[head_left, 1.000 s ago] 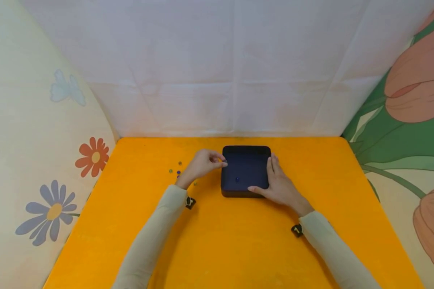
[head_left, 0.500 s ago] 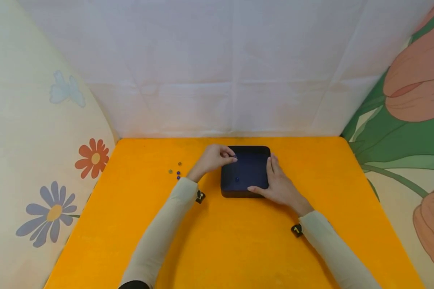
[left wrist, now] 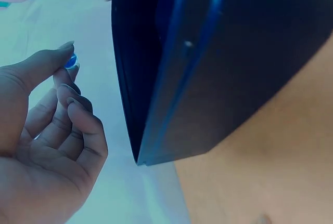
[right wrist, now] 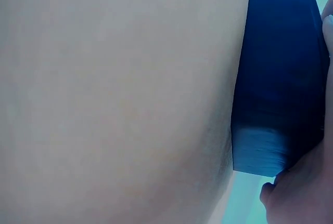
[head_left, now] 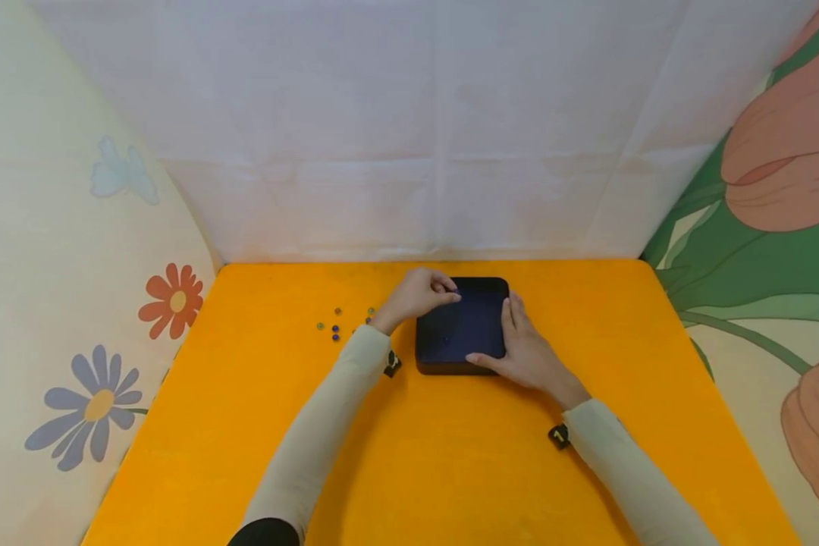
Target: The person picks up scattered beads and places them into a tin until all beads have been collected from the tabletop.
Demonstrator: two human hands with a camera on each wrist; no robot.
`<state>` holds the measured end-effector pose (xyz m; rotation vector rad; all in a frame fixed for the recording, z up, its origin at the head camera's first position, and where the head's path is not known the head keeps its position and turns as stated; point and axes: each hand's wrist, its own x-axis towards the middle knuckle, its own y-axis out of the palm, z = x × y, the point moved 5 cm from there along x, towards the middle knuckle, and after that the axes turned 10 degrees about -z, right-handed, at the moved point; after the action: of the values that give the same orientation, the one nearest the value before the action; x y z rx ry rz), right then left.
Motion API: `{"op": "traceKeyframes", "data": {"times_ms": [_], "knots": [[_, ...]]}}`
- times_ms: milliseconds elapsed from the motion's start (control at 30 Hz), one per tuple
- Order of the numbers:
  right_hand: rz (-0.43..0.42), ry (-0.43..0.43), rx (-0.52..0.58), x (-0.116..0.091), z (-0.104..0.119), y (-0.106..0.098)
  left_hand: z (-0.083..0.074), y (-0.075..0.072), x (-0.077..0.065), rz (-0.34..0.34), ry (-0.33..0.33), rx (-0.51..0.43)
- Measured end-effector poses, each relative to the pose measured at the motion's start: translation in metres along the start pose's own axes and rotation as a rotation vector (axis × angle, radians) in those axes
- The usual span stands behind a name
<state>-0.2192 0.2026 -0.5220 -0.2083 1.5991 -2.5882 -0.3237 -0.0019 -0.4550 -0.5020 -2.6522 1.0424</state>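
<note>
My left hand is over the left rear part of a dark square box. Between its thumb and index fingertip it pinches a small blue glass marble, plain in the left wrist view; the other fingers curl toward the palm. My right hand rests at the front right corner of the box, straight fingers along the right wall and thumb over the front rim. Inside the box lies another dark marble. The right wrist view has the box's dark side wall beside the hand.
Several loose marbles, among them a blue marble and a greenish marble, lie on the orange tabletop left of the box. A white cloth hangs behind the table, with flower-patterned cloths at both sides.
My left hand has moved right from the box's left rim to over its interior, marble still pinched. More marbles show on the table behind it. The right hand and box stay put.
</note>
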Motion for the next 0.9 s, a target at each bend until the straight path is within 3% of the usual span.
{"op": "traceKeyframes", "data": {"times_ms": [367,667,900], "knots": [[-0.004,0.003,0.004,0.000,0.000,0.000,-0.013,0.012,0.014,0.037,-0.010,0.002],[-0.001,-0.006,0.003,-0.001,0.001,-0.002,-0.017,0.020,0.026,0.031,-0.002,-0.046],[-0.012,-0.023,0.011,0.000,0.001,-0.001,-0.018,0.025,0.034,0.021,0.028,-0.027]]}}
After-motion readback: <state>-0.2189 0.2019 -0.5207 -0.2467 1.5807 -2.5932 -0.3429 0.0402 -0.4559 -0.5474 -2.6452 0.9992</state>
